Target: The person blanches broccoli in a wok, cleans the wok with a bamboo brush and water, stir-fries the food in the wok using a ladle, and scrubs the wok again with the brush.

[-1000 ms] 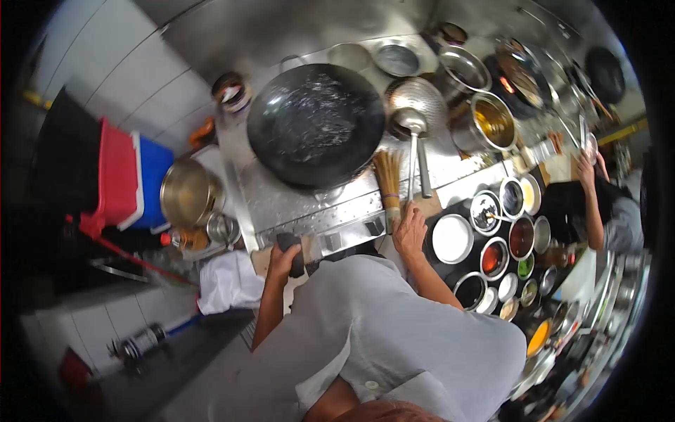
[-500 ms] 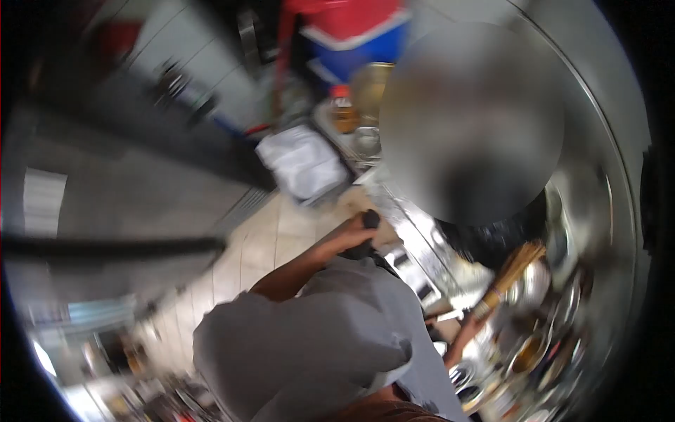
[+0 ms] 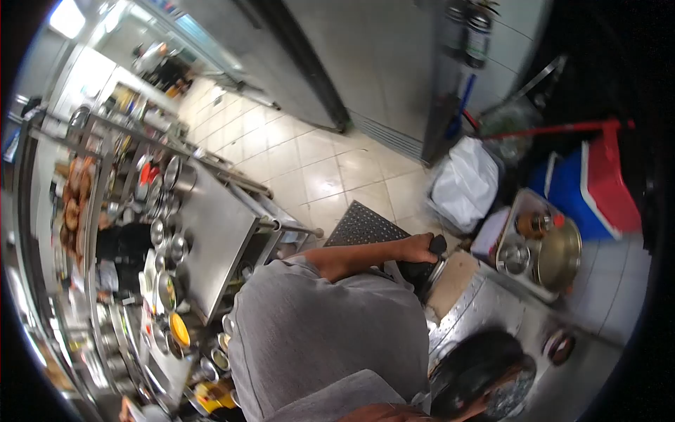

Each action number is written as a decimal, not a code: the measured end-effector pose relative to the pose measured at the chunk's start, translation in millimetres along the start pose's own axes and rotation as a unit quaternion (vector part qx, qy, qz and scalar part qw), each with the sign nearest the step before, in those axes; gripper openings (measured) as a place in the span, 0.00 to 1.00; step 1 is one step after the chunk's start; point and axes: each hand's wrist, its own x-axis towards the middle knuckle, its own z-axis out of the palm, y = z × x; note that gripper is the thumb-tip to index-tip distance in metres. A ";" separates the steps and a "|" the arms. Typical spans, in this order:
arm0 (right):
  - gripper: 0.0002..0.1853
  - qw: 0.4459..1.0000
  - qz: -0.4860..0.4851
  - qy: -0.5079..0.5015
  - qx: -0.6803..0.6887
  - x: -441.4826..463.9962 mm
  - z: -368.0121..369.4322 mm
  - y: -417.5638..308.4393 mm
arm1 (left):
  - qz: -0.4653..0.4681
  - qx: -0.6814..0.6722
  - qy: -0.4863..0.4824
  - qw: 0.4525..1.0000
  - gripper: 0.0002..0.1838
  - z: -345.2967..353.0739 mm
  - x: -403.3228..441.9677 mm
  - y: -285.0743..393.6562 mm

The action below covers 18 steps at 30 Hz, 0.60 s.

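My left hand point(image 3: 422, 247) is closed around a black handle point(image 3: 438, 244) beside the steel counter. Below it, the dark body point(image 3: 416, 276) of what looks like a pan is partly hidden by my grey shirt. Close by at the bottom right sits a dark, blurred wok point(image 3: 467, 369), with a shiny metal bowl point(image 3: 517, 397) at its edge. A strip of skin near the wok, at the bottom of the view, may belong to my right arm. My right hand's fingers cannot be made out.
A bin with a white liner point(image 3: 464, 179) stands beyond my left hand. Next to it, a tray point(image 3: 492, 243) holds a brass-coloured bowl point(image 3: 559, 257) and a bottle. A perforated black mat point(image 3: 365, 225) lies on the tiles. At left, pans crowd a steel table point(image 3: 211, 232); people stand farther off.
My view has swung left, bringing the floor, steel table and shelves into sight. My left hand keeps its hold on the black handle. The bamboo brush in my right hand has left the view.
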 end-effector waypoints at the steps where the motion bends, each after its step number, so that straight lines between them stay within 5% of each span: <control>1: 0.27 1.000 -0.003 0.001 -0.002 5.8 1.0 -4.9 | -0.008 -0.005 0.023 1.000 0.36 -11.4 -5.0 -7.5; 4: 0.26 1.000 -0.004 0.016 0.004 10.4 6.7 -18.3 | -0.109 -0.040 0.088 0.989 0.33 -25.6 -17.0 -17.8; 8: 0.26 0.998 0.004 0.037 0.041 10.8 6.8 -15.7 | -0.086 -0.068 0.081 0.991 0.34 -21.1 1.1 -17.0; 13: 0.25 0.988 0.033 0.065 0.138 1.8 -5.4 26.1 | 0.024 0.051 -0.037 0.998 0.39 14.3 34.4 9.6; 15: 0.25 0.976 0.065 0.074 0.195 -13.4 3.6 42.6 | 0.128 0.107 -0.060 0.984 0.31 28.2 40.4 5.9; 16: 0.24 0.998 -0.032 0.054 0.008 -2.8 6.6 85.1 | 0.042 0.006 -0.149 0.988 0.29 9.1 19.8 61.2; 17: 0.24 0.999 0.006 0.036 -0.016 -17.4 13.6 86.9 | -0.019 0.002 -0.202 0.979 0.27 7.8 19.7 72.1; 18: 0.25 0.999 -0.009 0.019 -0.036 -44.1 11.4 78.5 | 0.070 -0.044 -0.178 0.980 0.26 21.0 29.4 43.0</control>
